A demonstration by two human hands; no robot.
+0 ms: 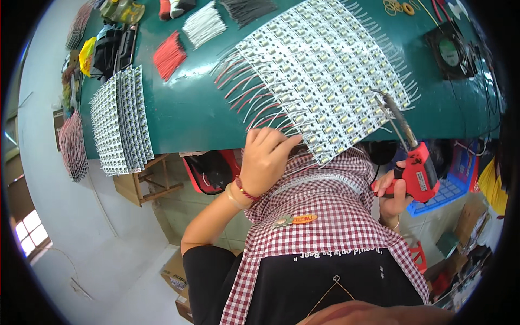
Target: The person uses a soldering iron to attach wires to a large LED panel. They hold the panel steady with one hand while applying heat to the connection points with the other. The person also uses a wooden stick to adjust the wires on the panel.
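Observation:
My right hand [395,192] is closed round the handle of a red soldering gun [420,173]. The gun's long metal tip points up and left over the near right part of a large sheet of white circuit boards [325,70]. Rows of small parts cover that sheet, and thin wires stick out along its sides. At the sheet's near left edge, my left hand [265,162] has its fingers bent and pressed together. Red and white wires [260,100] fan out just beyond it. Whatever lies between its fingertips is too small to make out.
Bundles of red wires [169,56], white wires [204,24] and black wires [248,10] lie on the green table [179,119]. More circuit board sheets [120,122] overlap at the left. A black fan [449,51] stands at the far right, near loose cables. Below the table is a blue crate [441,197].

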